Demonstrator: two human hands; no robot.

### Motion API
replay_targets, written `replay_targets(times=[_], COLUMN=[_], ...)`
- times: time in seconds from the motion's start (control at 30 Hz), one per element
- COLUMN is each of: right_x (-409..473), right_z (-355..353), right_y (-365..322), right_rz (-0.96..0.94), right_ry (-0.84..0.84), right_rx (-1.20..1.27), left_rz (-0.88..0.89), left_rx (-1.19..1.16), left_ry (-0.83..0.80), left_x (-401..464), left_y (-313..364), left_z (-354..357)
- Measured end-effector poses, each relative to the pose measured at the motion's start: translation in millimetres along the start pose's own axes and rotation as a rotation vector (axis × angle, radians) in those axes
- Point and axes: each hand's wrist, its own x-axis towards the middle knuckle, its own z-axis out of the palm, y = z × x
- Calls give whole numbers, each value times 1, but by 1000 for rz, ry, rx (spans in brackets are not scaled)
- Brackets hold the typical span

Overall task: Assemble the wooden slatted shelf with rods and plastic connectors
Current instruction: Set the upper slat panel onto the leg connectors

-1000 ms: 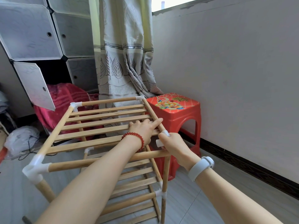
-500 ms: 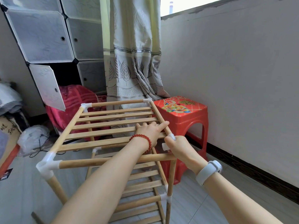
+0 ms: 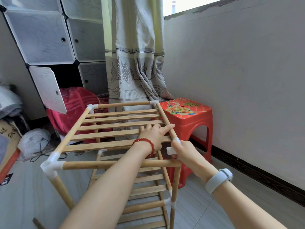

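Fingers (image 3: pixel 149 128) of the left hand (image 3: pixel 154 136) lie nearly straight, spread flat across the pale wooden slats (image 3: pixel 115 124) of the top tier, forefinger reaching to the right-hand round wooden side rod (image 3: pixel 165 119); pressing, not gripping. Right hand (image 3: pixel 183 152) curled round the white plastic corner connector (image 3: pixel 171 150) at the near right corner, one free socket stub poking out leftward.

Head view only: slatted wooden shelf (image 3: pixel 105 146) standing on the grey tiled floor (image 3: pixel 206 209), lower tiers visible beneath. Step in hand, by the look of it: seating that last top connector. Near front wooden rod (image 3: pixel 118 163) appears unseated at its right end, lying just below the connector (exact gap hard to judge behind the wrist). Next move likely calls for steadying the tier, then lining the rod end with the stub and pushing home.

Room: red plastic stool (image 3: pixel 188 119) just beside the shelf's right side, grey wall (image 3: pixel 239 71) beyond it, so little space on the right. Open floor nearer and to the left; white plastic bag (image 3: pixel 33 139) and red blanket (image 3: pixel 74 104) further left.
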Motion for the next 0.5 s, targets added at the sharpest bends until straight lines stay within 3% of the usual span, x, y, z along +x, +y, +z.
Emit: replay_targets(times=[0.17,0.5], right_x=[1,-4], right_z=[11,4], right_y=[-1,3], right_rz=[21,-7], right_ry=[84,39], right_rx=[20,17], left_rz=[-13,-10], left_rx=[13,13], left_ry=[-1,4], left_x=[-1,-5], left_y=[-1,3], left_z=[-1,-2])
